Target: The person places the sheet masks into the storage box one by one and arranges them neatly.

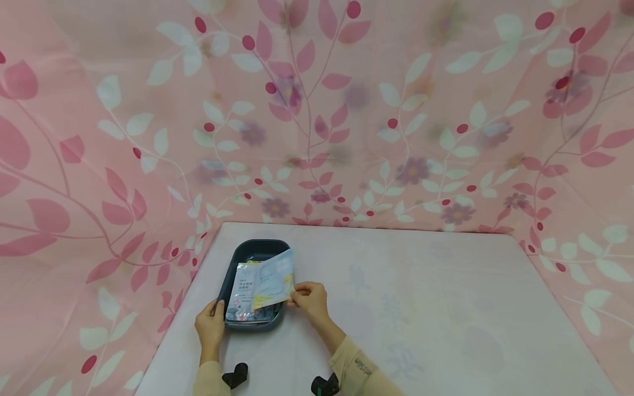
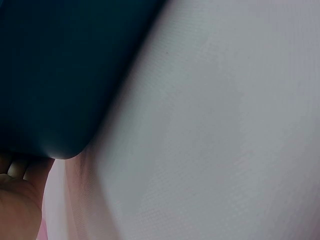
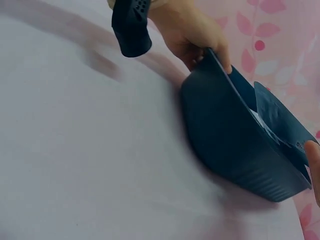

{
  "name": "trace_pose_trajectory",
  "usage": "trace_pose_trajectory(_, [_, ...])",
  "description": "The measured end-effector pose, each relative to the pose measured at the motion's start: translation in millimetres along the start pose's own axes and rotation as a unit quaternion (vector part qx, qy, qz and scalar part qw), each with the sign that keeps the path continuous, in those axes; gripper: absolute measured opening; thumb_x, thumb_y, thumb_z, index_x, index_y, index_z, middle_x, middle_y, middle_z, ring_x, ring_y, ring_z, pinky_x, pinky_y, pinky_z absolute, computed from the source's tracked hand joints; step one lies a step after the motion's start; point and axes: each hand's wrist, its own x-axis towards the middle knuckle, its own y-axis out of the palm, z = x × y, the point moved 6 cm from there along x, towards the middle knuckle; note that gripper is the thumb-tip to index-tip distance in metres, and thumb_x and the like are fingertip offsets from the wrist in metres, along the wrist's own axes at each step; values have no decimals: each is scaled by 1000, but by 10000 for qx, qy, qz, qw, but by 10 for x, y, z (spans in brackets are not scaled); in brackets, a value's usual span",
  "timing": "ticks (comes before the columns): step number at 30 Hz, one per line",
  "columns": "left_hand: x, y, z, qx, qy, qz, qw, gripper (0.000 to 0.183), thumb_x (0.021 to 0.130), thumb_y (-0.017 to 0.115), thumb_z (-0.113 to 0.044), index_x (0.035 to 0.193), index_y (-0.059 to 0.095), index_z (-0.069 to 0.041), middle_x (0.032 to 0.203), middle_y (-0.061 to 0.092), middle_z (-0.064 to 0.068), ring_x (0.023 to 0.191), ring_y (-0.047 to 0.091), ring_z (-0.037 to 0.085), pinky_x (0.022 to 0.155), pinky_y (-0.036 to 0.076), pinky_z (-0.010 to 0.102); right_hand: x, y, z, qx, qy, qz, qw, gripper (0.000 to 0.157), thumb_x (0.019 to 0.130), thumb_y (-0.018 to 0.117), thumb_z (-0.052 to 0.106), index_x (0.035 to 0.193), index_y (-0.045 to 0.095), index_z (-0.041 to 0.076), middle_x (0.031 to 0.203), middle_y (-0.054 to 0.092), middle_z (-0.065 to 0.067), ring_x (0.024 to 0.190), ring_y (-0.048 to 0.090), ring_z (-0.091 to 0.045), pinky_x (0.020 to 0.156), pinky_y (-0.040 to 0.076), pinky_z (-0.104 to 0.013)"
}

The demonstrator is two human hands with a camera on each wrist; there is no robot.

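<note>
On the left of the table stands a dark blue plastic basin (image 1: 255, 328) with rounded corners. My left hand (image 1: 210, 324) grips its near left rim, thumb over the edge and fingers outside, as the right wrist view also shows. My right hand (image 1: 313, 301) pinches the right corner of a flat light-blue and yellow packet (image 1: 275, 279), which slants over the basin. Beneath it, a glossy pale packet (image 1: 241, 300) with printed writing and a dark floral lower part lies in the basin. A strip of yellow shows behind them. Whatever lies deeper is hidden.
The basin stands on a white-covered table (image 1: 421, 308) that stretches away to the right. Pink leaf-patterned cloth (image 1: 346, 110) hangs behind and at the sides. Black wrist camera mounts (image 1: 236, 375) sit near both sleeves.
</note>
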Motion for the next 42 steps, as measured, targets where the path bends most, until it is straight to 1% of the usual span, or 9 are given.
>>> trace_pose_trajectory(9, [-7, 3, -12, -46, -4, -14, 10000, 25, 90, 57, -3, 103, 63, 18, 95, 63, 35, 66, 44, -17, 57, 37, 2, 26, 156, -212, -408, -7, -283, 9988, 14, 74, 62, -13, 87, 63, -17, 67, 65, -17, 57, 67, -26, 54, 54, -30])
trace_pose_trajectory(20, [3, 9, 12, -75, -28, -61, 9999, 24, 90, 58, -3, 102, 63, 17, 95, 63, 35, 66, 43, -20, 58, 37, 1, 31, 312, -232, -399, 7, -210, 9990, 12, 75, 64, -12, 86, 62, -17, 68, 67, -21, 54, 66, -26, 50, 53, -27])
trace_pose_trajectory(24, [1, 4, 7, -53, 66, -92, 9999, 24, 89, 58, -2, 101, 63, 18, 93, 64, 35, 65, 42, -20, 57, 37, 2, 27, 358, -218, -737, -52, -184, 9971, 9, 75, 66, -9, 82, 64, -14, 66, 67, -20, 50, 64, -24, 48, 53, -32])
trace_pose_trajectory(28, [-4, -2, 2, -41, 81, -108, 9999, 23, 89, 58, -2, 101, 64, 17, 92, 64, 35, 65, 42, -19, 57, 37, 2, 18, 403, -211, -1291, -97, -111, 9915, 9, 76, 68, -5, 83, 65, -10, 64, 68, -14, 43, 59, -13, 43, 50, -28])
trace_pose_trajectory(30, [-4, -2, 3, -38, 52, -102, 9999, 24, 89, 58, -2, 101, 64, 17, 93, 64, 35, 66, 42, -20, 58, 37, 2, 14, 427, -194, -1712, -268, -62, 9848, 10, 77, 70, -2, 83, 67, -9, 64, 69, -11, 41, 56, -9, 42, 48, -24])
trace_pose_trajectory(32, [-1, 1, 7, -49, 8, -83, 10000, 24, 90, 58, -3, 102, 64, 17, 95, 64, 35, 67, 42, -21, 59, 36, 1, 9, 449, -174, -2222, -543, -33, 9735, 13, 76, 71, 1, 85, 68, -8, 64, 69, -8, 40, 55, -7, 42, 46, -20])
trace_pose_trajectory(36, [5, 10, 19, -68, -59, -53, 9999, 25, 90, 57, -3, 103, 63, 17, 97, 63, 35, 68, 41, -22, 60, 36, 1, -6, 485, -144, -3205, -992, -79, 9420, 15, 75, 73, 8, 86, 72, -2, 65, 70, 0, 50, 58, -3, 48, 44, -18])
trace_pose_trajectory(39, [5, 13, 20, -93, -60, -44, 9999, 25, 90, 57, -3, 104, 63, 18, 98, 63, 35, 69, 41, -22, 61, 36, 1, -10, 506, -135, -3627, -1149, -151, 9247, 13, 74, 74, 11, 83, 74, 2, 64, 68, 5, 59, 59, -4, 50, 43, -18])
trace_pose_trajectory(42, [3, 8, 19, -94, -60, -38, 9999, 25, 90, 57, -3, 104, 63, 18, 98, 63, 35, 69, 41, -22, 61, 36, 0, -23, 532, -114, -3819, -1367, -133, 9139, 8, 73, 73, 11, 78, 73, 4, 60, 63, 8, 58, 54, -4, 47, 40, -18])
